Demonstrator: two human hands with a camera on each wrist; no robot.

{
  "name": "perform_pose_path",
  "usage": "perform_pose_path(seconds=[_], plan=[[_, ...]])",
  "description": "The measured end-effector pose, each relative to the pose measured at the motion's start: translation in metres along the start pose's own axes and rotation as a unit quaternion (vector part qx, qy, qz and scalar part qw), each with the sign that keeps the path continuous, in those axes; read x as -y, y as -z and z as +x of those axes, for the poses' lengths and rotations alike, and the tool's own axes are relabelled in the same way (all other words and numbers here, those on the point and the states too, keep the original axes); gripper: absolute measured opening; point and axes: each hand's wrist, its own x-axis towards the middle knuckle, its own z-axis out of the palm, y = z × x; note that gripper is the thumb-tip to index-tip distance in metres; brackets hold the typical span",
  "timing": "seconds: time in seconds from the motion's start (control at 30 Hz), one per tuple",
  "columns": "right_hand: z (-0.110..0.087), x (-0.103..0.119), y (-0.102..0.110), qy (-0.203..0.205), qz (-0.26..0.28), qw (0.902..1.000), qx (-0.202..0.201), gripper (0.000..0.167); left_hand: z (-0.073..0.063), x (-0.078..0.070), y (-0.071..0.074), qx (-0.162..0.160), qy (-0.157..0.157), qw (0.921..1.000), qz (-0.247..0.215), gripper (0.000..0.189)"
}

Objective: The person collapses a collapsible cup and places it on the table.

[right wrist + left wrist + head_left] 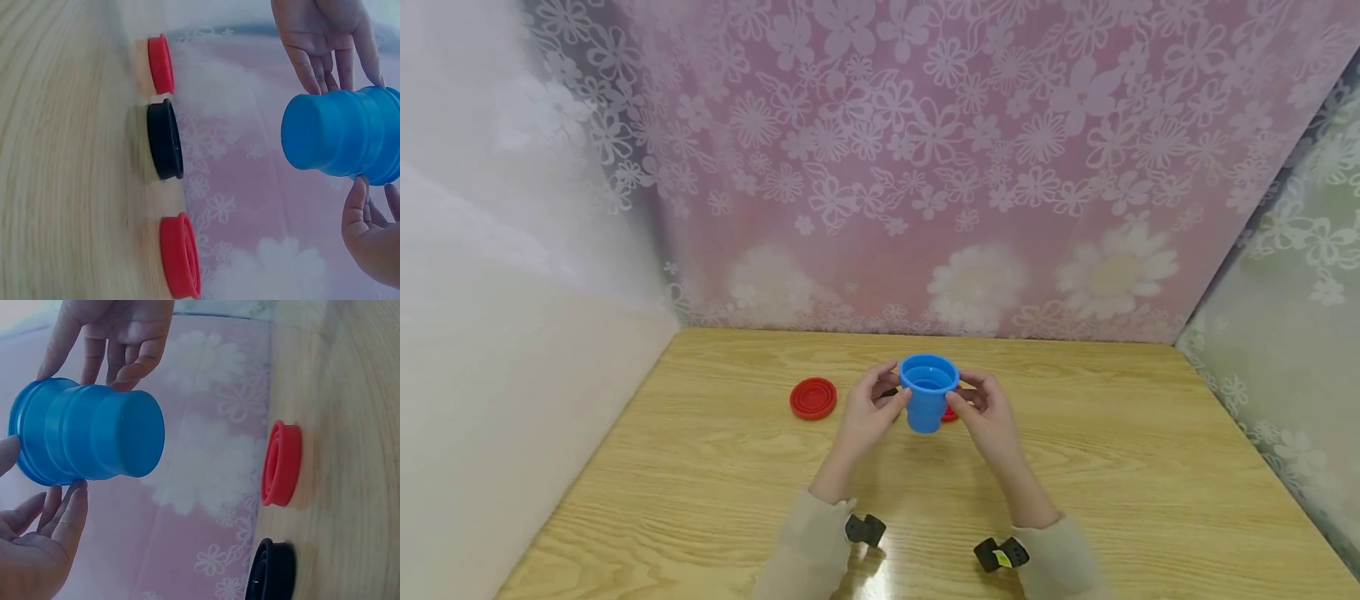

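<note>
Both hands hold a blue ribbed folding cup (927,400) upright a little above the wooden table (715,467), and it is stretched out to full height. My left hand (874,410) grips its upper part from the left, thumb and fingertips at the rim. From the right, my right hand (983,410) pinches the same rim. In the left wrist view the blue cup (87,432) lies between the left hand (37,550) and the right hand (119,337). The right wrist view shows the blue cup (344,137) with the right hand (375,231) below it.
A collapsed red cup (813,397) lies on the table to the left. A second red one (951,412) and a black one (165,140) lie under and behind the hands. A flowered pink curtain (925,167) closes off the back, with walls on both sides.
</note>
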Motion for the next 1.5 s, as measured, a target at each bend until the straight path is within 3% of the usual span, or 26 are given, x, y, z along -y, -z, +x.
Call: perform_pose_path(seconds=[0.13, 0.27, 0.73, 0.9, 1.03, 1.13, 1.33, 1.5], plan=[[0.001, 0.005, -0.006, -0.014, -0.005, 0.9999, 0.002, 0.036, -0.001, -0.002, 0.007, -0.002, 0.003, 0.9997, -0.023, 0.042], [0.004, 0.009, -0.009, -0.018, 0.001, 0.9998, 0.004, 0.036, 0.001, -0.001, 0.012, 0.006, -0.017, 0.9990, -0.040, 0.039], [0.008, 0.008, -0.009, 0.004, 0.020, 0.9995, 0.023, 0.033, -0.001, 0.001, 0.019, -0.005, -0.069, 0.9974, -0.017, 0.024], [0.007, 0.009, -0.008, 0.005, 0.031, 0.9994, 0.013, 0.022, -0.001, 0.003, 0.018, -0.002, -0.059, 0.9979, -0.027, 0.020], [0.005, 0.010, -0.006, 0.011, 0.045, 0.9989, 0.011, 0.010, -0.002, 0.001, 0.017, 0.002, -0.033, 0.9992, -0.021, 0.018], [0.005, 0.010, -0.005, 0.004, 0.051, 0.9986, 0.011, 0.012, -0.003, -0.001, 0.015, 0.001, -0.016, 0.9999, -0.006, 0.018], [0.004, 0.010, -0.006, -0.013, 0.075, 0.9969, 0.019, 0.017, -0.003, -0.002, 0.012, -0.014, -0.031, 0.9979, 0.055, 0.016], [0.003, 0.009, -0.007, -0.024, 0.106, 0.9937, 0.029, 0.018, -0.003, 0.002, 0.010, -0.010, -0.007, 0.9996, 0.024, 0.017]])
